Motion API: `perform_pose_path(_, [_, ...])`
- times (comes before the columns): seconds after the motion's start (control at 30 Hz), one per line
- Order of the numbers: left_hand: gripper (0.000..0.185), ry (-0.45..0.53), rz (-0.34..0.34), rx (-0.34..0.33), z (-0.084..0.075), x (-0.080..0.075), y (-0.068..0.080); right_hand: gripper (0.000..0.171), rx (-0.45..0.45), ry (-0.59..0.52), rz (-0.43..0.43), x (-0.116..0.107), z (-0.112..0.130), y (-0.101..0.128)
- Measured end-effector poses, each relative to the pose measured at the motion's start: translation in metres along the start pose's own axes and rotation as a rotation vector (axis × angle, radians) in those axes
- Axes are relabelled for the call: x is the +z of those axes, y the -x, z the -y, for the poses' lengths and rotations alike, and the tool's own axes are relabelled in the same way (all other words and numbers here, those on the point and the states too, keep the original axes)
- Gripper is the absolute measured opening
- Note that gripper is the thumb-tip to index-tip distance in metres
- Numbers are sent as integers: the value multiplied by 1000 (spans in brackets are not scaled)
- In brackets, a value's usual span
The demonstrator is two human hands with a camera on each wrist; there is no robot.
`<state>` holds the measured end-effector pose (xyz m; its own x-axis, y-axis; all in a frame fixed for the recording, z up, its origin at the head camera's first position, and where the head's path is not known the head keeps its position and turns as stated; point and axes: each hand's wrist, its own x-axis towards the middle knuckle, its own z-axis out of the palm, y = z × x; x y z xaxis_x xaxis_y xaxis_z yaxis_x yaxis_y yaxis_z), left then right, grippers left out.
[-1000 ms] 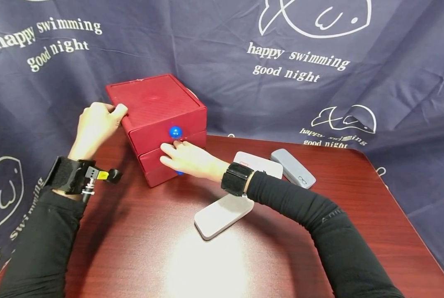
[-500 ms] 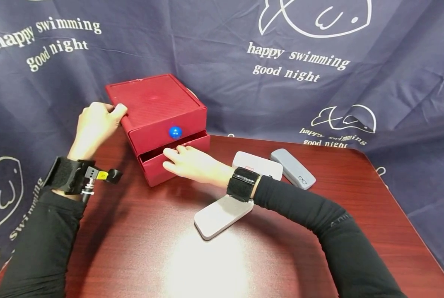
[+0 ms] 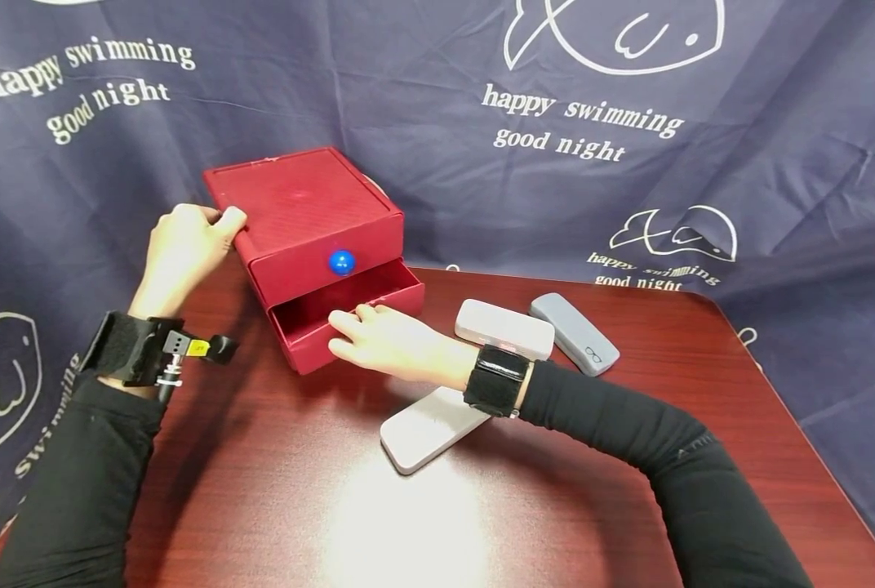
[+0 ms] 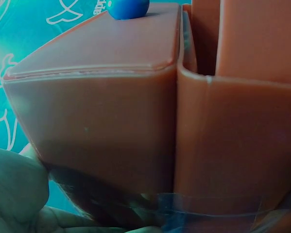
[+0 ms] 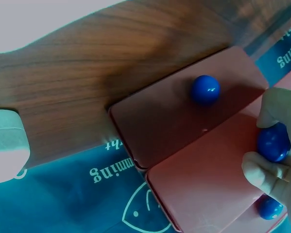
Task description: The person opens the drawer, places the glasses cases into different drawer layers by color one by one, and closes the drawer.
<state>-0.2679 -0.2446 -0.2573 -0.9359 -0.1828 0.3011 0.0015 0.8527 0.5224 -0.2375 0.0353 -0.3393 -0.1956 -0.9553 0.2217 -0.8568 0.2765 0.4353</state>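
A small red chest of drawers (image 3: 301,200) with blue ball knobs stands at the back left of the table. Its middle drawer (image 3: 397,298) is pulled partway out, with a dark gap showing behind its front. My right hand (image 3: 389,343) pinches that drawer's blue knob (image 5: 274,141) between thumb and fingers, clearest in the right wrist view. My left hand (image 3: 188,249) grips the chest's upper left edge, thumb on top. The top drawer's knob (image 3: 342,262) is untouched. In the right wrist view, two further knobs show on the drawers either side of the held one.
A white case (image 3: 507,325) and a grey case with a glasses emblem (image 3: 575,333) lie right of the chest. Another white case (image 3: 426,433) lies nearer, partly under my right wrist. A dark blue printed cloth (image 3: 437,106) hangs behind the wooden table (image 3: 276,490).
The middle drawer, shut flush a second ago, has slid out toward me as my right hand drew back and to the right. My left hand stays on the chest.
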Motion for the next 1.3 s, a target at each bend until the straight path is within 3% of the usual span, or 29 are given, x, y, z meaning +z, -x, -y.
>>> perform_pose_path(0.27, [49,1,4,4,0,-1,0,28,-4,38,3,-10,11,13])
perform_pose_path(0.57, [49,-1,5,0,0,-1,0,12,-21,45,-98,-14,22,27])
perform_pose_path(0.93, [48,-1,6,5,-1,0,0,12,-25,94,-84,-16,27,38])
perform_pose_path(1.17, [49,5,4,-1,-3,-1,1,9,-29,136,-138,-18,31,42])
perform_pose_path(1.3, [49,8,5,-3,-2,-1,0,9,-35,166,-126,-20,34,45])
